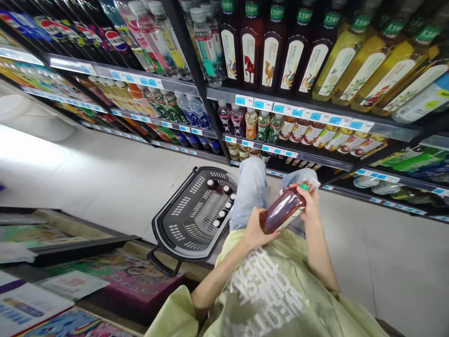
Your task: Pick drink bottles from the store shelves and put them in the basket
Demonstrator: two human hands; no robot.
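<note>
A large bottle of dark reddish-brown tea [283, 210] lies tilted across my lap, its capped neck up and to the right. My left hand [255, 229] is wrapped round its base end. Around the neck, just below the cap, the fingers of my right hand [309, 202] are closed. A green neck label shows there, and part of a pale label faces down along the side. To the left of my knees a black and grey shopping basket [168, 220] stands on the floor, with several white-capped dark bottles [228, 205] along its right side.
Shelves with price strips [301, 112] run across in front, holding rows of tall tea bottles [271, 51], small juice bottles [245, 119] and cola bottles [115, 40]. Behind the basket at lower left are colourful boxes [140, 281] and books. Pale floor tiles [351, 252] lie right of my legs.
</note>
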